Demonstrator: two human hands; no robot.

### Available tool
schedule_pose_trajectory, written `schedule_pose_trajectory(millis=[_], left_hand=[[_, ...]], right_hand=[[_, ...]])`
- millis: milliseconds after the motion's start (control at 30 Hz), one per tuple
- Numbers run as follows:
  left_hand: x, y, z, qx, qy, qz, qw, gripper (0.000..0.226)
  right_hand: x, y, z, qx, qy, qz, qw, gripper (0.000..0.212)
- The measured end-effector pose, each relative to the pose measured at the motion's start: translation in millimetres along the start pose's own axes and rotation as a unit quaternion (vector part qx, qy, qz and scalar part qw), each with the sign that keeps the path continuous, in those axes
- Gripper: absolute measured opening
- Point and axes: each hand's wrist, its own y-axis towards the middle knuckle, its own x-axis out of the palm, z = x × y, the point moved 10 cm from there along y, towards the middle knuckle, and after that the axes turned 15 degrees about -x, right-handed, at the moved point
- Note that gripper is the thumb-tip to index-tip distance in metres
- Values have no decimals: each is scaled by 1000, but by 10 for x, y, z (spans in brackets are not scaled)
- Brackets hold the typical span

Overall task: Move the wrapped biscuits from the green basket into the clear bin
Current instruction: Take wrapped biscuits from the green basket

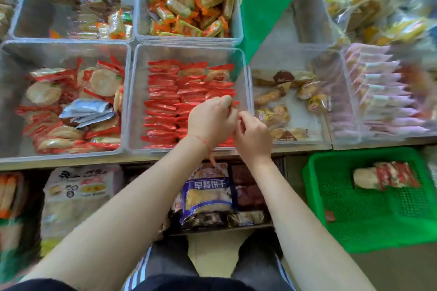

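A shelf ledge (pixel 295 149) carried clear bins side by side. Beneath the fingers (pixel 224 101) sat the clear bin (pixel 139 101) of red-wrapped biscuits (pixel 165 92); the green basket (pixel 314 196) sat lower, right of them.

Bare forearms; thin red string bracelet (pixel 201 138); dark striped trousers (pixel 165 257).

Bright even light, blurred warped edges

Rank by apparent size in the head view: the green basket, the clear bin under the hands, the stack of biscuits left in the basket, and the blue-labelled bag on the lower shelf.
1-2. Green basket and clear bin: look alike; basket sits nearer, so unranked.
3. Blue-labelled bag.
4. Stack of biscuits.
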Motion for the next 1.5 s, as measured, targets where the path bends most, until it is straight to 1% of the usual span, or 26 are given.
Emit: schedule_pose_trajectory(millis=[100,233,333,433,500,533,600,633,667,733,833,867,933,967,1033,1100,1167,1233,1267,1300,1333,1367,1400,1433,1467,1500], left_hand=[[549,-255,765,23,-6,-21,1000,32],[1411,-594,1696,-4,-27,-41,999,33],[2264,-873,2294,-39,-27,-105,993,21],[3042,-1145,2918,-30,-2,-188,982,20],[3448,-1282,3284,-1,48,-226,973,22],[3649,-1332,3390,-1,71,-251,965,23],[4057,-1404,3443,-32,99,-315,943,23],[4241,-1437,3411,-52,108,-346,930,25],[4392,-1470,3379,-67,118,-371,919,27],[4615,-1536,3302,-94,133,-406,899,30],[4761,-1635,3199,-136,138,-425,884,29],[4797,-1657,3152,-145,145,-427,881,28],[4853,-1692,3047,-161,162,-437,870,28],[4877,-1702,2983,-170,171,-442,864,29],[4892,-1708,2889,-185,184,-440,859,30],[4881,-1680,2875,-171,195,-412,874,44],[4862,-1667,2991,-106,204,-382,895,72],[4849,-1700,3162,-30,217,-375,901,94],[4845,-1719,3225,-12,217,-378,900,98],[4827,-1725,3275,-9,205,-385,900,95],[4808,-1726,3290,-28,177,-394,901,88],[4775,-1724,3269,-64,133,-405,902,78],[4729,-1736,3212,-123,73,-422,895,69],[4681,-1770,3132,-192,-2,-444,875,63],[4621,-1818,3055,-255,-86,-463,845,61],[4558,-1874,2967,-303,-156,-479,809,64]], right_hand=[[-561,-334,690,4,-6,63,998,11],[-1153,-874,1977,59,24,100,993,34],[-1516,-1306,2933,96,-6,81,992,35],[-1838,-1725,3832,166,-27,51,984,29],[-1919,-1964,4379,213,-60,-10,975,18],[-1908,-2091,4647,234,-92,-63,966,20],[-1798,-2410,5138,311,-128,-208,919,45],[-1750,-2572,5327,346,-128,-266,890,57],[-1696,-2696,5476,368,-119,-303,871,65],[-1553,-2814,5635,366,-84,-335,864,69],[-1356,-2782,5603,316,-59,-335,886,64],[-1308,-2765,5568,305,-56,-329,892,66],[-1259,-2754,5528,318,-28,-308,896,79],[-1231,-2774,5549,339,-2,-302,891,87],[-1138,-2851,5606,391,78,-301,867,91],[-1066,-2895,5600,429,194,-287,834,81],[-1079,-2889,5520,446,317,-256,797,70],[-1151,-2865,5325,449,435,-251,739,55],[-1193,-2851,5220,446,479,-256,712,46],[-1250,-2832,5145,445,502,-260,694,36],[-1305,-2811,5095,444,514,-262,685,28],[-1355,-2794,5046,446,528,-262,674,28],[-1395,-2781,4988,449,549,-259,656,36],[-1427,-2778,4931,451,573,-255,635,43],[-1451,-2761,4869,440,593,-254,624,47],[-1485,-2727,4799,419,605,-257,626,47]])
